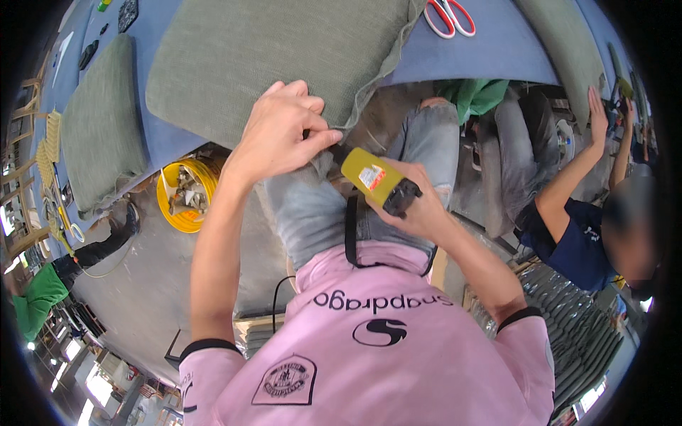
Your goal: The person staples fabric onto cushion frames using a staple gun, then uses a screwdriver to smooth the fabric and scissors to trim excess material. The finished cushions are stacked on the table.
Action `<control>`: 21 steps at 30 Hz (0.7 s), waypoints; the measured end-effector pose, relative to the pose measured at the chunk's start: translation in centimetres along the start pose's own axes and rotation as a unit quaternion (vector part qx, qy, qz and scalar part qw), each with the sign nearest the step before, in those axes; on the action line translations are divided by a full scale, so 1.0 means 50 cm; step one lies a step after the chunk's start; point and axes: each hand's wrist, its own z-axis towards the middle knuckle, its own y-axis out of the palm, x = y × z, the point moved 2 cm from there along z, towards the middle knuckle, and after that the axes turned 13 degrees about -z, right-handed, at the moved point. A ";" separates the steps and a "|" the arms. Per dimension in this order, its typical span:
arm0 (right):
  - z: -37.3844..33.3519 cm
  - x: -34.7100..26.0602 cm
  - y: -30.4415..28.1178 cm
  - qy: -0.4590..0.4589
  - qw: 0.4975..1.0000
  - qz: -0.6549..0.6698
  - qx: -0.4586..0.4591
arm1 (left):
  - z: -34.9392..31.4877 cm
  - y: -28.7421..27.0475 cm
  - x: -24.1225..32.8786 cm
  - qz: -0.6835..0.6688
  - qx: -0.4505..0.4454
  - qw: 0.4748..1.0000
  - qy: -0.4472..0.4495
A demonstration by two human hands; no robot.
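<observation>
A large grey-green cushion (273, 53) lies on the blue-covered table in front of me, with a loose fabric edge along its right side. My left hand (288, 128) is closed on the fabric at its near corner, thumb pressed toward the bent fingers. Some loose fabric hangs below that hand. Over my lap, my right hand (420, 202) is wrapped round a yellow hand tool (369, 175) with a black end and a label. The tool's yellow end points at the hanging fabric near my left hand. Whether it touches the fabric, I cannot tell.
Red-and-white scissors (449, 17) lie on the blue table (483, 53) beyond the cushion. A yellow bucket (168, 207) holding scraps stands below the table at left. Another cushion (99, 128) lies far left. At right, a person in dark blue (579, 245) handles another grey-green piece (561, 42).
</observation>
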 end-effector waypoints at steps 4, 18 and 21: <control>0.000 0.021 0.028 -0.043 0.990 -0.062 0.119 | -0.009 0.010 -0.003 0.058 0.012 0.998 0.028; -0.045 -0.014 0.019 -0.045 0.988 0.007 0.145 | -0.004 -0.059 0.043 0.101 -0.101 0.988 -0.055; -0.042 0.009 0.037 -0.045 0.989 -0.024 0.136 | -0.014 -0.061 0.016 0.018 -0.088 0.995 -0.043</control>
